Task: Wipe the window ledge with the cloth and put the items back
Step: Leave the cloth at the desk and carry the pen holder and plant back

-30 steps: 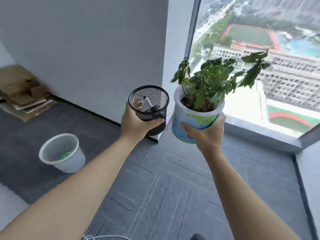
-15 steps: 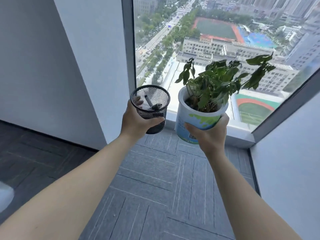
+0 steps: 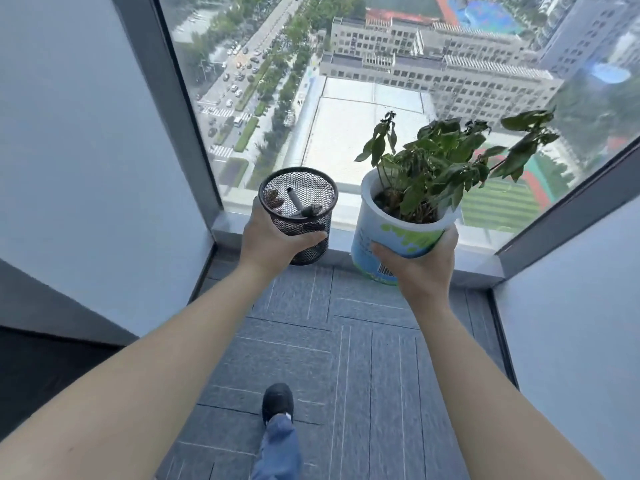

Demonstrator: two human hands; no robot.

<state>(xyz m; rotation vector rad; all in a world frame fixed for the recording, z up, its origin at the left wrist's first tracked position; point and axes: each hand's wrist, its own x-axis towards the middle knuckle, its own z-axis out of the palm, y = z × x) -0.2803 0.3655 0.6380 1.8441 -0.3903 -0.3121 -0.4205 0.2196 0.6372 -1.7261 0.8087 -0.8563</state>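
Note:
My left hand [image 3: 273, 242] grips a black mesh pen holder [image 3: 299, 213] with a marker lying inside it. In my right hand [image 3: 420, 263] is a white potted plant [image 3: 398, 233] with green leaves and a blue-green label. I hold both in the air just in front of the low grey window ledge [image 3: 228, 228], which runs along the foot of the glass. No cloth is in view.
Grey walls [image 3: 86, 168] close in on the left and right of the narrow window bay. The floor is grey carpet tile [image 3: 346, 358]. My foot in a black shoe [image 3: 277, 403] steps forward on it.
The view has swung right and forward from the room to the window bay. Both hands carry the holder and the plant closer to the ledge. The waste bin and cardboard left the view.

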